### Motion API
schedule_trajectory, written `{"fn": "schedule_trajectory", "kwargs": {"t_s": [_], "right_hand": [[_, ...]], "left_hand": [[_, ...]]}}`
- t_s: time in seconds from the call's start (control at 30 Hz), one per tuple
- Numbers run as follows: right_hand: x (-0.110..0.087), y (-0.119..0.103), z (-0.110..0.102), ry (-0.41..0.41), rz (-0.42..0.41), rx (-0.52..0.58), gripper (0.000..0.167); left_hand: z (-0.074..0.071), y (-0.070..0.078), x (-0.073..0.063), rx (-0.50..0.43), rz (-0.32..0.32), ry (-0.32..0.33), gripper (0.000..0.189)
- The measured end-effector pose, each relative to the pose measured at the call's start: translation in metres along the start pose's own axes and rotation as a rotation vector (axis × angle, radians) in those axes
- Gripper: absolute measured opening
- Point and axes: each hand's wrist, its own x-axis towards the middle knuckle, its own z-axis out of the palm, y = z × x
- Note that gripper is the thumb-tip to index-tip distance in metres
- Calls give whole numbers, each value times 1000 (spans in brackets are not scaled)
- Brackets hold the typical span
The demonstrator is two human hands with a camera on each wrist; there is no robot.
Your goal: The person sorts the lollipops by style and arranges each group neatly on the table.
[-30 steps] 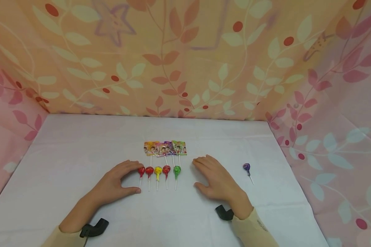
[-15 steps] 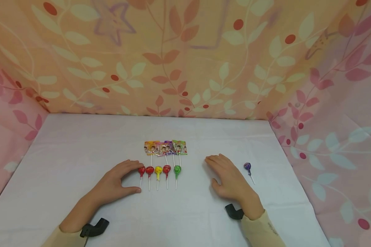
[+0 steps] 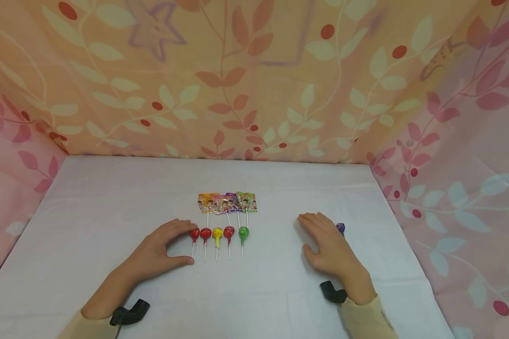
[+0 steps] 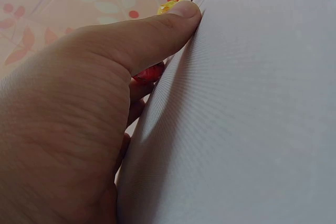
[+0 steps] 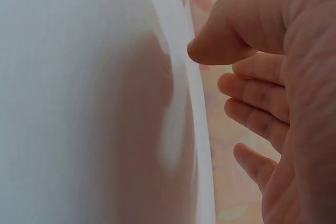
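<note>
Several lollipops lie side by side in a row at the middle of the table. From the left they are a red lollipop [image 3: 194, 234], another red lollipop [image 3: 205, 234], a yellow lollipop [image 3: 217, 233], a third red lollipop [image 3: 229, 232] and a green lollipop [image 3: 243, 233]. My left hand [image 3: 157, 249] rests at the row's left end, fingertips by the first red head and thumb near its stick's lower end. My right hand [image 3: 332, 247], with nothing in it, hovers over the table at the right. It partly hides a purple lollipop [image 3: 341, 228].
Behind the row lie several flat-wrapped lollipops with orange, pink, purple and green wrappers [image 3: 246, 202], their sticks toward me. A white cloth [image 3: 110, 197] covers the table. Patterned fabric [image 3: 254, 84] encloses its back and sides.
My right hand has moved to the right, away from the row, and now covers part of the purple lollipop. My left hand and the row have stayed in place.
</note>
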Motion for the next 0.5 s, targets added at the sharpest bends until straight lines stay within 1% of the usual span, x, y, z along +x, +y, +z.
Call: {"fn": "schedule_trajectory", "kwargs": {"t_s": [0.2,0.5], "right_hand": [[-6,6,-3,8,15,-9,67],[-19,17,-10,51,46,-25,68]], "left_hand": [[1,-1,0,13,5,5,85],[2,0,0,11,-1,4,85]]}}
